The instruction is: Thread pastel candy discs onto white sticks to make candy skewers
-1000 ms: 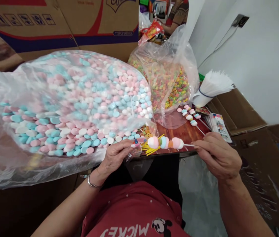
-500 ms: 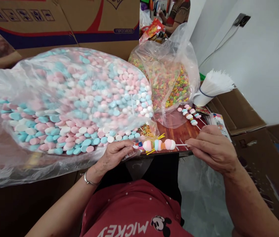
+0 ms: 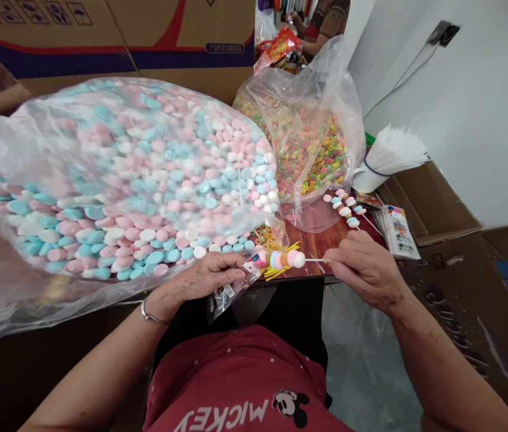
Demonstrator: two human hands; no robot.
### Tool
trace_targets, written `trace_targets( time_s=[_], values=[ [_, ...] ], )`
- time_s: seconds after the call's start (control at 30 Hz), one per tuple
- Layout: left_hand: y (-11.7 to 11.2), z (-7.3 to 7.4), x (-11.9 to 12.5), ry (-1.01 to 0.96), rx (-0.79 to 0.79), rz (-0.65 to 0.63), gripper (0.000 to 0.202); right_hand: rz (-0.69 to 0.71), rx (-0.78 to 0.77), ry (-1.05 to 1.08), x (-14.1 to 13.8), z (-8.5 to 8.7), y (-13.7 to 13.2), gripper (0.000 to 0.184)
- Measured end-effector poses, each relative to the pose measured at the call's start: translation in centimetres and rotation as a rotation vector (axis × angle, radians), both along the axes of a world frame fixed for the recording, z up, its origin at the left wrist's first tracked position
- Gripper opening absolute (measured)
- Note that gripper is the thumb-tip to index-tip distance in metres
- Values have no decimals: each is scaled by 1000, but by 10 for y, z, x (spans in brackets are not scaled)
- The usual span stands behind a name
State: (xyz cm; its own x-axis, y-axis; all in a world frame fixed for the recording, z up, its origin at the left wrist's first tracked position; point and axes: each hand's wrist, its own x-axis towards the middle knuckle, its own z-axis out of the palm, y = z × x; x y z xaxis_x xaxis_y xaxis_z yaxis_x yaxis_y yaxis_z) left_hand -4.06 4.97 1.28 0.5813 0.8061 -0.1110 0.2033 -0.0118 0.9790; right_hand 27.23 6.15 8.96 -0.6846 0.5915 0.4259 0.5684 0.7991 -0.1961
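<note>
My right hand (image 3: 366, 270) pinches the white stick of a marshmallow skewer (image 3: 283, 259) with pink, blue and white pieces on it. My left hand (image 3: 206, 277) grips a small clear printed wrapper (image 3: 229, 288) at the skewer's tip, over the wooden table's near edge (image 3: 321, 249). The skewer's front pieces sit at the wrapper's mouth. Thin yellow ties (image 3: 276, 273) lie under the skewer.
A huge clear bag of pink, blue and white marshmallows (image 3: 114, 186) fills the left. A bag of coloured cereal rings (image 3: 307, 156) stands behind. Finished skewers (image 3: 346, 207), a bundle of white sticks (image 3: 391, 156) and printed wrappers (image 3: 397, 231) lie right. Cardboard boxes surround; another person sits far back.
My right hand has pushed the skewer leftward toward my left hand, and the marshmallows have slid into the wrapper's mouth. The view has shifted down a little.
</note>
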Motion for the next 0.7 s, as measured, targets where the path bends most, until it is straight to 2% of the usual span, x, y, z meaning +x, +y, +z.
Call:
trace_targets(
  time_s=[0.17, 0.33, 0.43, 0.53, 0.63, 0.7],
  values=[
    [2, 5, 0, 95, 86, -63, 26, 80, -111, -5, 0, 0, 2, 22],
    [0, 7, 3, 111, 128, -163, 26, 2, -78, -23, -2, 0, 3, 24],
    [-2, 5, 3, 101, 152, -144, 25, 12, -84, -43, -4, -1, 2, 26],
    [-2, 3, 3, 92, 148, -123, 27, 48, -121, -65, -5, -2, 1, 28],
    [-3, 8, 4, 132, 106, -200, 29, 74, -147, -56, -10, -4, 1, 27],
    [-3, 12, 6, 164, 87, -250, 30, 43, -133, -41, -13, -6, 1, 26]
  ],
)
